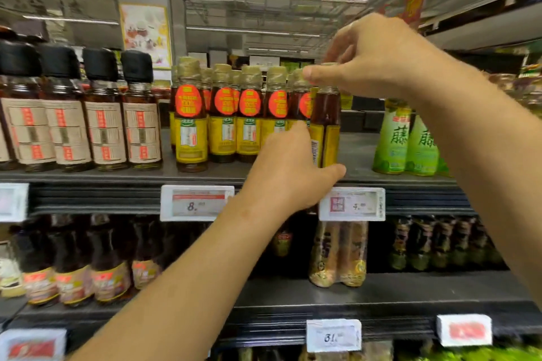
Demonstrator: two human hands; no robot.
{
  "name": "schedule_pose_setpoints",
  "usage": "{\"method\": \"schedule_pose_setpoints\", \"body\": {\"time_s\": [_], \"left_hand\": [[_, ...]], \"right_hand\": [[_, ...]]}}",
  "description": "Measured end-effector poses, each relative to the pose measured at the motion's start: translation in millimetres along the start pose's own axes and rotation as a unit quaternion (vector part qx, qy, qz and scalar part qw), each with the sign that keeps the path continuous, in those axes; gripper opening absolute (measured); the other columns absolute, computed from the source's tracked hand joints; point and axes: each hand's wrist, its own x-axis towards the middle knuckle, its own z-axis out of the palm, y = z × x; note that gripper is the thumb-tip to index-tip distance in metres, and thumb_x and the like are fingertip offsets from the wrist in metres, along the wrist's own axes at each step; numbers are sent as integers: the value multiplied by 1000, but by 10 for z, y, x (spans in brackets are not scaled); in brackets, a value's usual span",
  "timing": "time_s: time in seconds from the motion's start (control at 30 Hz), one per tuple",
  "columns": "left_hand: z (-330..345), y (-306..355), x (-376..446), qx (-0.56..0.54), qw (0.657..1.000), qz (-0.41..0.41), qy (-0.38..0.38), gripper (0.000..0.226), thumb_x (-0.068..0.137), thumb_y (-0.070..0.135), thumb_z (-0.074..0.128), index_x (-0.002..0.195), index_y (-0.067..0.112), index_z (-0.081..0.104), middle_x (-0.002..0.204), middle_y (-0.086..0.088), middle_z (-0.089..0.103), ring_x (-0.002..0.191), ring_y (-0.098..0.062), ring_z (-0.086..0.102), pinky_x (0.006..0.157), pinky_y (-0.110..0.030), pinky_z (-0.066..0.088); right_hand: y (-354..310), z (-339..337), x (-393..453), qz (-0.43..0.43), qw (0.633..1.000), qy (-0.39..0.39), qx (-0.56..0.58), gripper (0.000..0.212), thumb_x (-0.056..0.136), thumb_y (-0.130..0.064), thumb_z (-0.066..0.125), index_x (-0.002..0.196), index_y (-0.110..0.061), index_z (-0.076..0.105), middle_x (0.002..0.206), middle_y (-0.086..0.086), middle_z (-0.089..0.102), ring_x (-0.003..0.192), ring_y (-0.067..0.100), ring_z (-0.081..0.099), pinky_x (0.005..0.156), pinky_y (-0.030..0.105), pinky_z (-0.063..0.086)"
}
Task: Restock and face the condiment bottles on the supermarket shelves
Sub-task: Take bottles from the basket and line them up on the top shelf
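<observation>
Where tags (197, 203) read 8: yellow-labelled bottles (191, 123).

supermarket aisle | stocked shelves (205, 176) | price tags (196, 203) (digits blurred)

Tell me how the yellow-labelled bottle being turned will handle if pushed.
The yellow-labelled bottle is tall and narrow, so it probably tips easily. It looks like full glass: likely heavy and breakable. The left hand steadying its base seems wise.

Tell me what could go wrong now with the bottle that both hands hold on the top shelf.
The turned bottle shows its barcode side, so it may end up misfaced. It stands tight against the yellow-label row; twisting it could knock neighbours over. The right hand pinches only the cap, the left hand the base.
</observation>
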Motion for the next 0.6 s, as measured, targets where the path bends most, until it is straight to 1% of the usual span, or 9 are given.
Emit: {"method": "schedule_pose_setpoints", "body": {"time_s": [0.07, 0.13, 0.2, 0.23, 0.3, 0.37, 0.43, 0.5, 0.6], "left_hand": [[31, 5, 43, -13, 1000, -12, -8, 44, 81, 57, 77, 107, 28, 56, 94, 9, 65, 87, -12, 63, 65, -30, 51], [1, -30, 47, -41, 999, -10, -8, 39, 80, 53, 79, 105, 32, 56, 94, 13, 65, 85, -8, 63, 65, -26, 51], [-89, -97, 20, -76, 997, -13, -13, 37, 78, 49, 82, 99, 39, 53, 93, 17, 66, 84, -1, 64, 67, -23, 52], [-143, -139, 4, -91, 996, -17, -20, 37, 77, 48, 83, 98, 40, 53, 93, 18, 67, 85, -1, 65, 71, -26, 55], [-247, -235, -26, -116, 992, -30, -28, 37, 77, 42, 85, 99, 40, 55, 92, 19, 71, 84, 0, 69, 80, -33, 60], [-359, -328, -73, -137, 990, -39, -25, 38, 79, 35, 85, 97, 45, 54, 89, 24, 70, 81, 4, 69, 82, -33, 61], [-445, -392, -119, -137, 989, -44, -12, 46, 81, 31, 84, 113, 45, 54, 98, 23, 70, 86, 2, 69, 86, -35, 60], [-513, -438, -151, -114, 992, -50, 10, 60, 83, 32, 83, 133, 34, 50, 111, 16, 68, 95, -4, 68, 90, -37, 59], [-615, -524, -201, -86, 994, -54, 49, 62, 84, 38, 81, 136, 28, 49, 118, 10, 67, 99, -7, 67, 91, -36, 58]], "right_hand": [[-32, 43, 5, -12, 1000, -1, -2, 52, 79, -68, 74, 105, -23, 74, 92, -4, 66, 87, 16, 64, 61, 24, 43], [-82, 59, 9, -36, 999, 4, 14, 43, 78, -64, 77, 103, -29, 71, 89, -9, 64, 81, 8, 62, 57, 20, 40], [-147, 56, 32, -60, 998, -12, 34, 35, 78, -63, 77, 99, -35, 70, 86, -16, 64, 79, -3, 59, 58, 20, 41], [-182, 53, 55, -70, 996, -22, 40, 34, 79, -63, 77, 99, -35, 72, 86, -19, 64, 80, -6, 58, 59, 19, 42], [-259, 50, 103, -89, 993, -44, 58, 33, 81, -59, 77, 103, -34, 76, 86, -22, 66, 80, -8, 61, 61, 18, 44], [-353, 69, 141, -104, 989, -63, 89, 28, 85, -54, 76, 106, -35, 76, 87, -23, 68, 77, -10, 65, 60, 13, 44], [-424, 98, 175, -118, 982, -79, 124, 23, 88, -48, 75, 108, -36, 75, 89, -22, 71, 79, -13, 66, 61, 12, 47], [-479, 114, 199, -134, 975, -94, 153, 21, 91, -44, 74, 110, -36, 74, 94, -17, 73, 84, -10, 67, 69, 17, 51], [-574, 158, 245, -149, 964, -109, 190, 18, 94, -38, 73, 112, -38, 72, 100, -12, 75, 90, -3, 70, 76, 22, 53]]}}
